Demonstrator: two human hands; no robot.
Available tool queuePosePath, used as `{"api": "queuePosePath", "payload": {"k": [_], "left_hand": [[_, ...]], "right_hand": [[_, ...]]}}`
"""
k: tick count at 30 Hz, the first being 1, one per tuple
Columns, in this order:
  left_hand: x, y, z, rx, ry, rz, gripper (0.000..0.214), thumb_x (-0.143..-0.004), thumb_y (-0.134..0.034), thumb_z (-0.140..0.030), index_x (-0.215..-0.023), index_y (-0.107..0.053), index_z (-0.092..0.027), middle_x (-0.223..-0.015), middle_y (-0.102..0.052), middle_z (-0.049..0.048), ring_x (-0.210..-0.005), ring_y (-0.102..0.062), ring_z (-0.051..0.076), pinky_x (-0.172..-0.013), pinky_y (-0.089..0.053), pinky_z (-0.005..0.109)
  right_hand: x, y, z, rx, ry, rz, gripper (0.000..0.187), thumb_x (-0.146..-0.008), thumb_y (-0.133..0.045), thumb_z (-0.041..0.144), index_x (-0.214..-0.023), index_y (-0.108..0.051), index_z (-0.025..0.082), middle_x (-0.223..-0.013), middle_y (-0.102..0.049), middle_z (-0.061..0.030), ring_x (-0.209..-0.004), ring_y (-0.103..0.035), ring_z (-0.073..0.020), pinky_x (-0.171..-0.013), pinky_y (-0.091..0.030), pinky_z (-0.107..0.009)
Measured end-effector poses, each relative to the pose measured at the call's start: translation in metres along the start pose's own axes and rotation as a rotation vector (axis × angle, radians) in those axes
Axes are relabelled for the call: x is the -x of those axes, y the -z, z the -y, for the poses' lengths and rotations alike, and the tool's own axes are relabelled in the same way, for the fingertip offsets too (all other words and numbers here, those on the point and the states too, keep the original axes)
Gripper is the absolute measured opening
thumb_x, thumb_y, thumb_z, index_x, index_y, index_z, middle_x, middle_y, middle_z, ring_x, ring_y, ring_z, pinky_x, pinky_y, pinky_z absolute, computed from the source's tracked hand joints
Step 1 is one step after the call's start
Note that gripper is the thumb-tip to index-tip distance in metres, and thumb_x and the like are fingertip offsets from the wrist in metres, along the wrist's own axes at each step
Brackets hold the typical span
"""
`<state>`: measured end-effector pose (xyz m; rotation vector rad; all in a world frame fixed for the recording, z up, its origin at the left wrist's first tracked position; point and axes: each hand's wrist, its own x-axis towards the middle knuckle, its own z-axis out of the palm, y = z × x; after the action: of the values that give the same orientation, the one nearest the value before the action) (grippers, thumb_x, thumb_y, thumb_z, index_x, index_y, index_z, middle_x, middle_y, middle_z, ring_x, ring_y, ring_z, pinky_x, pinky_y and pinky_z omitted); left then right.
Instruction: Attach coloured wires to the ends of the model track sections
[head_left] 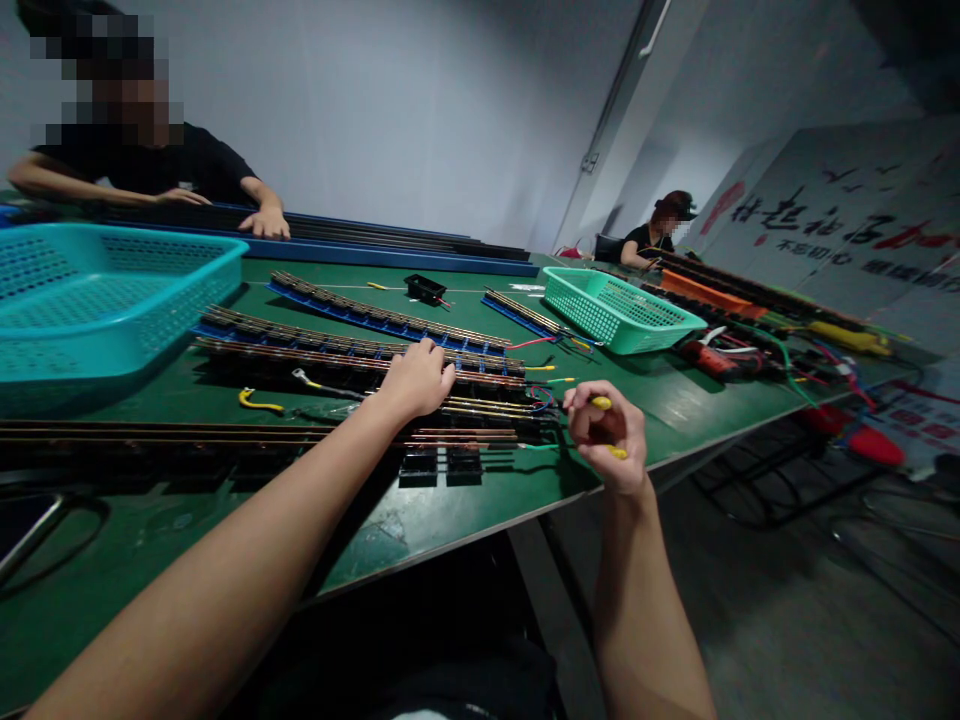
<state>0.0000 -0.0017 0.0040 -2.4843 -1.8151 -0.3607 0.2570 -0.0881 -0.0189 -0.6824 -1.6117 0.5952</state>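
My left hand [418, 380] lies over the long rail strips in the middle of the table, its fingers curled down onto a strip with copper-coloured rods [480, 407]. The fingertips are partly hidden. At the right end of these strips, my right hand [619, 430] is closed around yellow-handled pliers [601, 403]. The tips of the pliers are near the thin coloured wires [541, 400] at the strip's end; whether they grip a wire I cannot tell. A green wire [536, 446] sticks out from the nearer strip [465, 437].
A blue-green basket [112, 345] stands at left and a green basket [622, 315] at back right. A small black tray [426, 289], a yellow-ended cable [259, 402] and a red power tool [712, 360] lie on the green table [465, 510]. Two other people sit farther back.
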Motion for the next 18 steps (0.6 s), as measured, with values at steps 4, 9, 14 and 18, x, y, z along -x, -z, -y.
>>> {"api": "queuePosePath", "payload": {"k": [4, 9, 14, 18], "left_hand": [[-0.001, -0.001, 0.001, -0.006, 0.001, 0.005, 0.04, -0.102, -0.033, -0.036, -0.118, -0.063, -0.014, -0.134, -0.058, 0.0167, -0.125, -0.055, 0.031, -0.098, -0.049, 0.042], [-0.001, -0.002, 0.001, -0.003, 0.0, 0.003, 0.042, -0.101, -0.033, -0.036, -0.119, -0.063, -0.012, -0.134, -0.057, 0.0177, -0.125, -0.055, 0.032, -0.098, -0.049, 0.044], [-0.001, -0.001, 0.001, -0.007, 0.0, 0.007, 0.042, -0.102, -0.032, -0.036, -0.119, -0.063, -0.013, -0.134, -0.057, 0.0174, -0.125, -0.055, 0.031, -0.099, -0.049, 0.043], [-0.001, -0.001, 0.001, -0.002, -0.002, 0.001, 0.042, -0.102, -0.033, -0.036, -0.118, -0.063, -0.012, -0.135, -0.057, 0.0172, -0.125, -0.054, 0.031, -0.1, -0.049, 0.042]], "right_hand": [[-0.009, 0.006, 0.009, 0.035, -0.101, 0.19, 0.039, -0.057, -0.057, 0.018, -0.096, -0.058, 0.022, -0.053, -0.042, 0.0086, -0.047, -0.033, -0.0088, -0.048, -0.028, -0.025], [-0.022, 0.012, 0.023, 0.009, -0.233, 0.449, 0.036, -0.055, -0.055, 0.017, -0.09, -0.05, 0.022, -0.054, -0.042, 0.0098, -0.047, -0.03, -0.0065, -0.045, -0.02, -0.022], [-0.028, 0.011, 0.031, 0.037, -0.306, 0.629, 0.037, -0.053, -0.054, 0.013, -0.088, -0.047, 0.022, -0.06, -0.043, 0.0096, -0.05, -0.031, -0.0055, -0.044, -0.021, -0.02], [-0.026, 0.007, 0.031, 0.022, -0.282, 0.602, 0.037, -0.057, -0.058, 0.012, -0.09, -0.046, 0.023, -0.06, -0.042, 0.0104, -0.05, -0.032, -0.0051, -0.044, -0.022, -0.019]]}}
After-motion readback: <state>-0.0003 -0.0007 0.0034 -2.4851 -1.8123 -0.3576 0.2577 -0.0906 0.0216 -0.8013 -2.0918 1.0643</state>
